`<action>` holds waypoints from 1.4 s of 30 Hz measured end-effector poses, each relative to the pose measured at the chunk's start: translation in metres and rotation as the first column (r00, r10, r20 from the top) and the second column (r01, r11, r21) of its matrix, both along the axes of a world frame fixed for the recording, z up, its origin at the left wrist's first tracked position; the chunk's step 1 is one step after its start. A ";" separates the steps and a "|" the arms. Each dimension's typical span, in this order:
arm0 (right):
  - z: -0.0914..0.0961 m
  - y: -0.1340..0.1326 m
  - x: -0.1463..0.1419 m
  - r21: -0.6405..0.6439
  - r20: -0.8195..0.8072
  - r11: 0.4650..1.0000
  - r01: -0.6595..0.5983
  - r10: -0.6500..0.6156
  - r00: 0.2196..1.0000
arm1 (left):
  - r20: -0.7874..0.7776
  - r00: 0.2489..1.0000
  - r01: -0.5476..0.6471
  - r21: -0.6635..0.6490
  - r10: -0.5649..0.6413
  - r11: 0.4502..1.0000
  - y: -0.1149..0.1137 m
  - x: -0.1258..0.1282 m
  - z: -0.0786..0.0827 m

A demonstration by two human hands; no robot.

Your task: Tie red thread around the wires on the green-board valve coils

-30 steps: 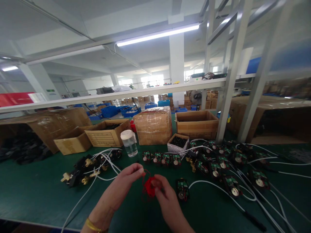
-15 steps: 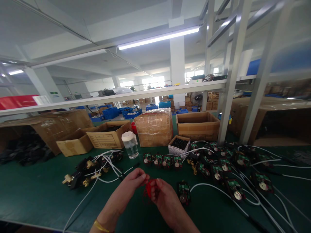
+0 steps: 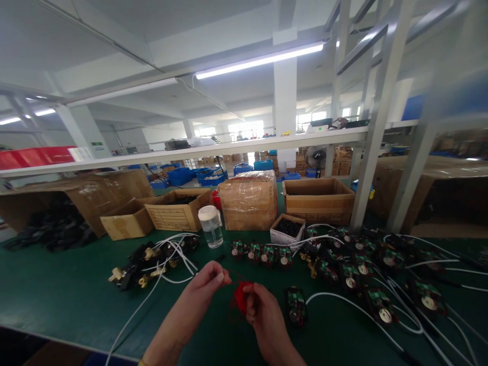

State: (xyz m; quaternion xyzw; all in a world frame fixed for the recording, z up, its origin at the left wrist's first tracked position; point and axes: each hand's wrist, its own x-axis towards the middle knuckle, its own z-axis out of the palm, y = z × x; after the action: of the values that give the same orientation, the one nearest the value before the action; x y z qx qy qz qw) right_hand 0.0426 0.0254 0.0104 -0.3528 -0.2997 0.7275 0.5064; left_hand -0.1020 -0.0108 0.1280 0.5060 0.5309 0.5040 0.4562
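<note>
A tangled bundle of thin red wires (image 3: pixel 241 299) is in my right hand (image 3: pixel 264 307), with the fingers curled round its upper part. My left hand (image 3: pixel 206 284) pinches beside it, and a thin red strand runs from these fingertips toward the bundle. Just right of my right hand, an open black housing with a green circuit board (image 3: pixel 296 306) lies on the green bench. A white cable (image 3: pixel 343 298) leads off it. Beyond my hands stands a short row of similar board units (image 3: pixel 267 254).
Left on the green bench top (image 3: pixel 64 295) lie black units with brass fittings (image 3: pixel 147 264) and white cables. A water bottle (image 3: pixel 211 229) stands near a taped carton (image 3: pixel 248 202). More board units (image 3: pixel 362 269) crowd the right side. A small box of black parts (image 3: pixel 287 229) and a shelf post (image 3: pixel 375 132) stand behind.
My hands have drawn farther apart, and a red strand now stretches between the left fingertips and the bundle. The view has shifted slightly left.
</note>
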 end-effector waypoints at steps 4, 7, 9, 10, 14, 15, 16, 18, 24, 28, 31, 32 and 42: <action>-0.009 0.009 -0.003 -0.034 0.280 0.999 0.007 0.003 0.960 | 0.182 0.983 -0.012 0.065 0.000 0.998 -0.004 -0.002 0.014; -0.013 0.017 -0.005 -0.007 0.441 1.000 -0.005 0.007 0.898 | 0.233 0.972 -0.033 0.074 0.015 0.997 -0.004 -0.004 0.022; -0.014 0.021 -0.005 0.045 0.525 0.999 -0.019 -0.007 0.851 | 0.223 0.975 -0.026 0.065 0.011 0.998 -0.004 -0.005 0.026; -0.013 0.021 -0.004 0.074 0.557 0.997 -0.027 -0.019 0.831 | 0.213 0.977 -0.022 0.059 0.009 0.998 -0.003 -0.005 0.026; -0.006 0.015 0.005 0.157 0.612 0.986 -0.053 -0.055 0.789 | 0.158 0.987 -0.001 0.023 -0.002 1.000 -0.002 0.001 0.024; -0.003 0.012 0.009 0.192 0.606 0.979 -0.063 -0.067 0.792 | 0.143 0.990 0.009 0.017 -0.011 1.000 -0.003 0.003 0.023; 0.001 0.009 0.013 0.243 0.589 0.967 -0.075 -0.086 0.804 | 0.129 0.991 0.021 0.012 -0.023 1.000 -0.003 0.006 0.021; 0.012 0.003 0.022 0.380 0.521 0.921 -0.082 -0.140 0.842 | 0.101 0.994 0.052 0.002 -0.052 0.999 -0.006 0.013 0.018; 0.052 -0.006 0.058 0.517 0.363 0.843 -0.144 -0.064 0.930 | 0.107 0.978 0.184 -0.042 -0.179 0.982 -0.015 0.038 0.007; 0.064 -0.011 0.083 0.460 0.334 0.845 -0.273 0.121 0.935 | 0.167 0.955 0.258 -0.067 -0.244 0.964 -0.017 0.054 0.000; 0.062 -0.015 0.100 0.452 0.335 0.851 -0.266 0.114 0.935 | 0.177 0.961 0.228 -0.077 -0.212 0.971 -0.014 0.065 -0.009; 0.060 -0.016 0.106 0.448 0.347 0.856 -0.259 0.101 0.932 | 0.202 0.959 0.217 -0.082 -0.197 0.973 -0.013 0.070 -0.013; 0.046 -0.013 0.144 0.398 0.443 0.904 -0.155 -0.041 0.895 | 0.514 0.857 0.181 -0.324 0.012 0.929 -0.007 0.121 -0.050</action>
State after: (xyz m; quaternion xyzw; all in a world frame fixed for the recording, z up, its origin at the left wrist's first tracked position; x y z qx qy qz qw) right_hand 0.1870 0.0126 0.0560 -0.3808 -0.5677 0.5606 0.4673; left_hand 0.0190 -0.0175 0.0783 0.2862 0.4519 0.4921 0.6868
